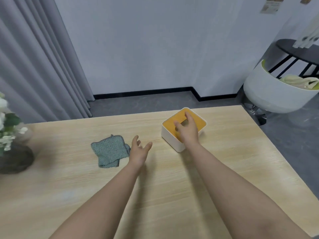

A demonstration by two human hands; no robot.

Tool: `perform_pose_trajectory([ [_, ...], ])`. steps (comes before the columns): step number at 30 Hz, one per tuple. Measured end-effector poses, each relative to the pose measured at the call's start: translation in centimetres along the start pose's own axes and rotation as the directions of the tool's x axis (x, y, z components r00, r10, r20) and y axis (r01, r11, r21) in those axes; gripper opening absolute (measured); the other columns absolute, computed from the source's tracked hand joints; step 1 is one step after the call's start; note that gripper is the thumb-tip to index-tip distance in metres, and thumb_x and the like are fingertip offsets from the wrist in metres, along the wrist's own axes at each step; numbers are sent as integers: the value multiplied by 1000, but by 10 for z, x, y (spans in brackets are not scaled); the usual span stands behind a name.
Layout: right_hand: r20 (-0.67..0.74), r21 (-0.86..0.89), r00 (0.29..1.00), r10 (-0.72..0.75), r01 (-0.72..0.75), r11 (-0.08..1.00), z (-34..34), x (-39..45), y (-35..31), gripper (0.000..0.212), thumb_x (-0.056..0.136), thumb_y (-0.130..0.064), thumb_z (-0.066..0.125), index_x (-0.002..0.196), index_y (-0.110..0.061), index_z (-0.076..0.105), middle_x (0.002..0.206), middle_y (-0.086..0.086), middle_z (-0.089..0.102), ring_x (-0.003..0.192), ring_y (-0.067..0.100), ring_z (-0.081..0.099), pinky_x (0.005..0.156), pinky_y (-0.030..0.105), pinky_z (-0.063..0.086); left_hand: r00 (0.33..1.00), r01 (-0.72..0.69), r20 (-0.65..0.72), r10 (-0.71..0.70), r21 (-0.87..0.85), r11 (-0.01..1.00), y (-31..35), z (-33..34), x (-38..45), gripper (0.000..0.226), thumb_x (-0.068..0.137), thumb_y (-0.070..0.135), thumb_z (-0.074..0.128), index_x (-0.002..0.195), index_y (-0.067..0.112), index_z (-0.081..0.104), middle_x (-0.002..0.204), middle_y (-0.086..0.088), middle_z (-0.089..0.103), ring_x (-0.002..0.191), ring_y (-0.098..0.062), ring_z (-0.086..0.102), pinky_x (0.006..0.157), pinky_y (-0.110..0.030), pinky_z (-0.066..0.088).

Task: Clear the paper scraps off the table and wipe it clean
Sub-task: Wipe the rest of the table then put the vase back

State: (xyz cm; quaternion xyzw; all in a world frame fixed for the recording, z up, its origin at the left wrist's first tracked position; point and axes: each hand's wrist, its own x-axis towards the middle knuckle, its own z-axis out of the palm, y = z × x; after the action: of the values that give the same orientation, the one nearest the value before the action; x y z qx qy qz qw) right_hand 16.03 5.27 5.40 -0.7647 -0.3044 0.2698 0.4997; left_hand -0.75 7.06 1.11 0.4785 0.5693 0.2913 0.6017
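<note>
Cloth (109, 151), green and folded, lies flat on the table (172, 195) left of centre; it is the wiping tool and is untouched. No paper scraps can be made out on the visible tabletop, so the clearing step is judged done or nearly so, with the wipe not yet begun.

Left hand (139, 151) hovers just right of the cloth, fingers straight and spread, holding nothing. Its place beside the cloth suggests it is free to take it up, though contact with the table cannot be told.

Right hand (187, 129) reaches over the box (174, 141), a white container with an orange lid that has a slot in the middle. Fingers are loosely bent over the lid near the slot; whether they pinch anything, or merely touch the lid, cannot be told. The box stands toward the table's far right, within easy reach of that arm, probably either to give tissue or to be shifted out of the wiping path.

Vase (15, 159), dark, with white flowers (5, 125), stands at the left edge, well apart from the cloth. Beyond the table: curtain (39, 57), and a white chair (272, 94) at right.
</note>
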Motion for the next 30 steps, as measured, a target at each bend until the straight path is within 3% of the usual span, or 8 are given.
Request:
perform_pose_trajectory([
  [3,130,19,988,-87,85,996,43,-27,-14,64,87,-25,65,143,-20,35,146,-4,40,134,13,36,103,21,28,998,-32,-46,34,50,998,-13,-47,-10,71,88,20,64,146,14,25,146,-10,35,134,-27,36,107,-36,31],
  [6,233,35,960,-154,150,988,97,-57,-24,64,84,-24,68,141,-17,39,145,-3,41,134,13,36,108,27,29,989,-65,-126,75,78,995,-28,-103,-22,70,86,18,67,144,14,29,145,-11,38,131,-26,39,108,-39,33],
  [14,480,33,865,-148,151,988,242,-151,-39,62,82,-23,71,137,-14,43,138,2,47,128,18,43,105,31,36,923,-65,-370,111,133,989,-79,-260,-49,64,84,17,68,139,8,38,140,-11,45,127,-23,44,101,-30,34],
  [18,586,-27,794,-162,220,975,304,-190,-45,67,82,-27,72,139,-13,40,140,6,46,127,22,45,103,31,37,877,-30,-470,96,147,989,-106,-330,-53,64,83,15,69,139,4,39,139,-16,45,125,-26,46,102,-33,35],
  [22,637,-65,753,-164,265,962,356,-213,-56,77,79,-34,74,142,-12,35,144,7,42,130,23,42,105,32,36,850,-30,-518,93,128,991,-116,-385,-38,69,81,13,71,140,2,35,139,-18,44,126,-28,46,102,-34,36],
  [26,619,-24,764,-182,250,968,403,-219,-73,88,73,-35,79,143,-13,32,146,9,38,134,24,37,105,29,33,852,-109,-490,183,177,978,-109,-423,-10,86,78,15,74,146,5,21,146,-16,34,132,-28,38,98,-27,34],
  [30,598,40,773,-211,234,971,441,-216,-88,97,67,-32,84,144,-15,27,143,6,42,131,23,42,106,32,36,871,-117,-446,206,219,969,-103,-447,21,104,72,27,80,149,13,12,148,-17,31,135,-31,34,108,-39,34],
])
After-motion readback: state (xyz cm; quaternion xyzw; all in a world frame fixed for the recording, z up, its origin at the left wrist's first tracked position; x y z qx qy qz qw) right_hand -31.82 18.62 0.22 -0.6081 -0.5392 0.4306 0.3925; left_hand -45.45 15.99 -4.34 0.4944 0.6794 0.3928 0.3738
